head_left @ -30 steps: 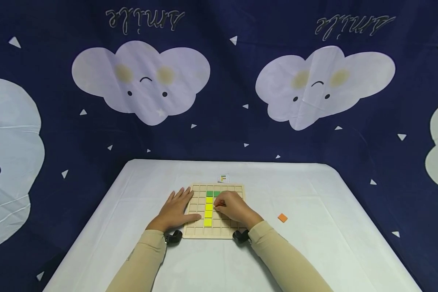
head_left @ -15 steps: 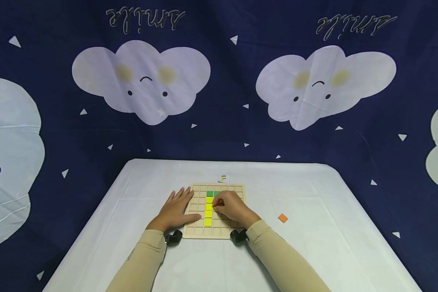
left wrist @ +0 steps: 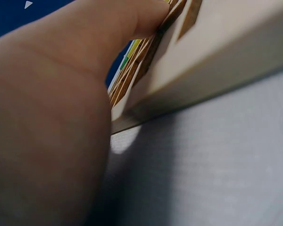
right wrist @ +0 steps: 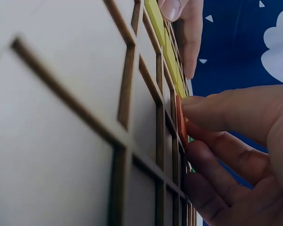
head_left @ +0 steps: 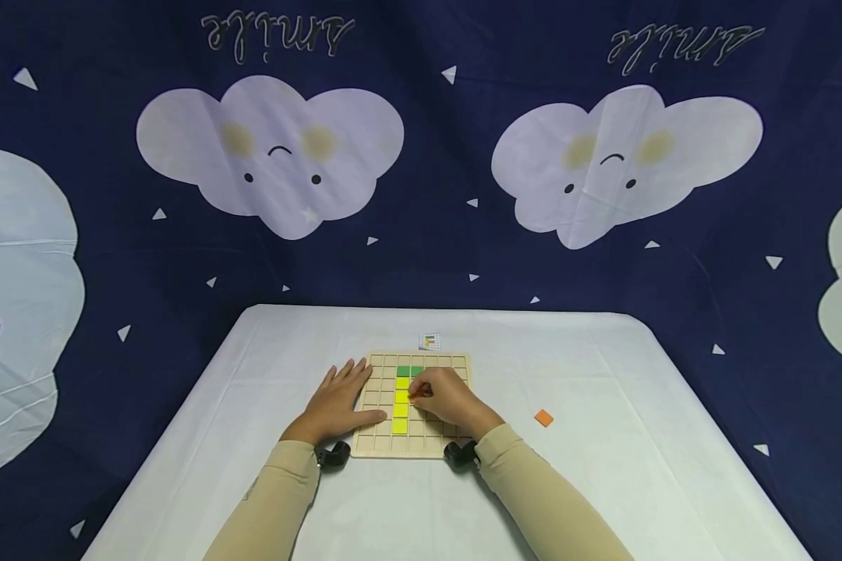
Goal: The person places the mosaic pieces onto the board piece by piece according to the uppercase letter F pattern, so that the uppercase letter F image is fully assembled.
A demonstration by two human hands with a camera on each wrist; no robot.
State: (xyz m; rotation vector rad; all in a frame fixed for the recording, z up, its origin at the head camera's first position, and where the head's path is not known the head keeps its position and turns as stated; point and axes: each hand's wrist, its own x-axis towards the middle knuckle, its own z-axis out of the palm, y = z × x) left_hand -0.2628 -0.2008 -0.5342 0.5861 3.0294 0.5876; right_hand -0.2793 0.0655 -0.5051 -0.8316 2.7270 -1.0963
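Note:
A wooden grid board (head_left: pixel 435 446) lies on the table, with a column of yellow tiles (head_left: pixel 401 411) and a row of green tiles (head_left: pixel 403 372) at its top. My left hand (head_left: pixel 337 401) rests spread over the board's left edge, thumb reaching inward across the squares. Just right of the yellow column, my right hand (head_left: pixel 445 397) pinches an orange tile (right wrist: pixel 181 120) between thumb and fingers, at the board's surface. In the head view that tile is mostly hidden by the fingers.
Another orange tile (head_left: pixel 543 418) lies on the white tablecloth right of the board. Behind the board is a small card (head_left: pixel 430 341) printed with a coloured grid pattern. A dark blue cloth with clouds hangs beyond the table.
My right hand has shifted very slightly left, toward the yellow column, with the orange tile still pinched. My left hand stays where it was.

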